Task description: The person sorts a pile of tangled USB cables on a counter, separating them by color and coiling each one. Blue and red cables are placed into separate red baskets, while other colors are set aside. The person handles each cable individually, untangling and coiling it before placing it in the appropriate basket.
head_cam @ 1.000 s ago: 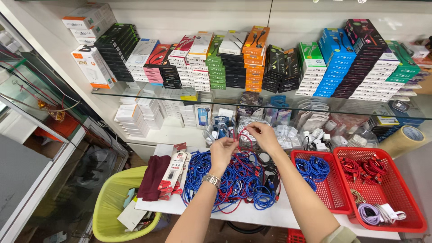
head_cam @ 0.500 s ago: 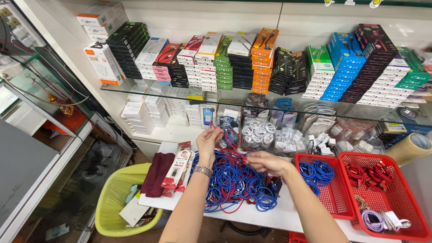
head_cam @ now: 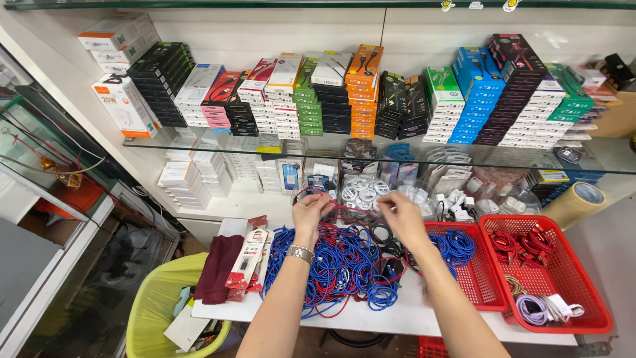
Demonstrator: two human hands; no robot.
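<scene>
Hands worked above a heap of blue and red cables [head_cam: 338, 265] on the white tabletop [head_cam: 371, 318]: the left hand [head_cam: 311, 211] pinched a red cable [head_cam: 317, 193], the right hand [head_cam: 399, 211] curled narrow on it. Two red baskets [head_cam: 563, 278] crowded the right edge; a yellow bin [head_cam: 156, 308] stood below the left edge.

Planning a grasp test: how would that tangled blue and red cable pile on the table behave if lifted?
The cable pile looks floppy: strands loop and sag. Being intertwined, several would likely lift together. It probably won't roll, and loops overhanging the table edge may snag.
</scene>
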